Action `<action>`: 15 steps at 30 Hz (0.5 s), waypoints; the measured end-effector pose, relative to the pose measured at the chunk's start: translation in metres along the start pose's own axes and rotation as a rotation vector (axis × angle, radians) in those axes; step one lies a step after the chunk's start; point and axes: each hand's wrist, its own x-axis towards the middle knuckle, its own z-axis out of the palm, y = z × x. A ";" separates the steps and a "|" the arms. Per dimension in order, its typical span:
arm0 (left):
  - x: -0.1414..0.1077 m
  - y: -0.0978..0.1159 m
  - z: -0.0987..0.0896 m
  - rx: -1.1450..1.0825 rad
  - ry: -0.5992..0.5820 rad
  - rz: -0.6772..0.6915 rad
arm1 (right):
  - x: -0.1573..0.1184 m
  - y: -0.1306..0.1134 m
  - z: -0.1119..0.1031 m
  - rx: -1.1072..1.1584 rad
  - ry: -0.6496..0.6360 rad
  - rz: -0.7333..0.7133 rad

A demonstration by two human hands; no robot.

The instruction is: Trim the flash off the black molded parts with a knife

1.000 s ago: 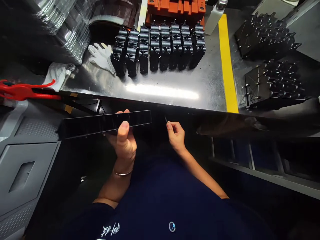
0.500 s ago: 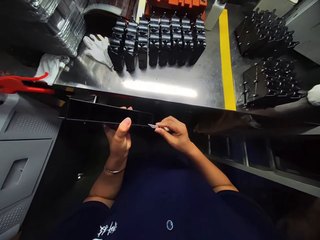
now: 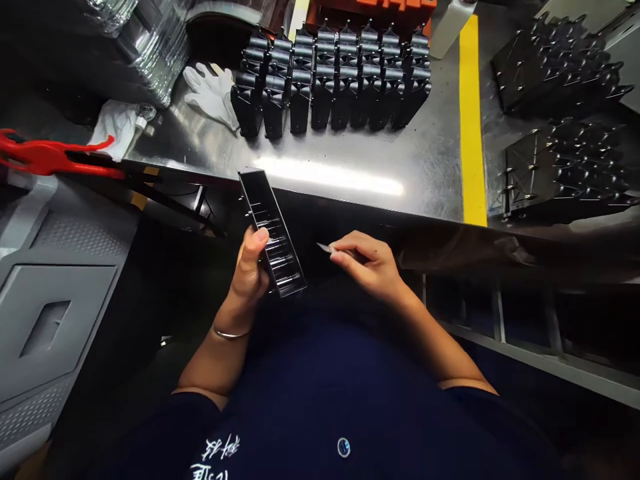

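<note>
Fingers of the left hand curl around a black ribbed strip; right fingers pinch a knife.

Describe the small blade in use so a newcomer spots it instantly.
Below the steel table's edge is the person's right hand. Its fingers pinch a small knife, the only bright blade, pointing toward the black ribbed part in the left hand.
</note>
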 end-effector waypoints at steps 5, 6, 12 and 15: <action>0.012 -0.001 0.001 0.076 0.038 0.031 | -0.015 -0.019 0.001 0.035 -0.256 -0.155; 0.013 -0.001 0.001 0.072 0.039 0.054 | -0.015 -0.019 0.002 0.041 -0.272 -0.165; 0.006 -0.009 0.001 0.103 -0.057 0.127 | -0.004 -0.011 0.001 0.041 -0.243 -0.209; 0.001 -0.015 -0.001 0.153 -0.150 0.095 | 0.009 -0.005 -0.003 -0.001 -0.166 -0.225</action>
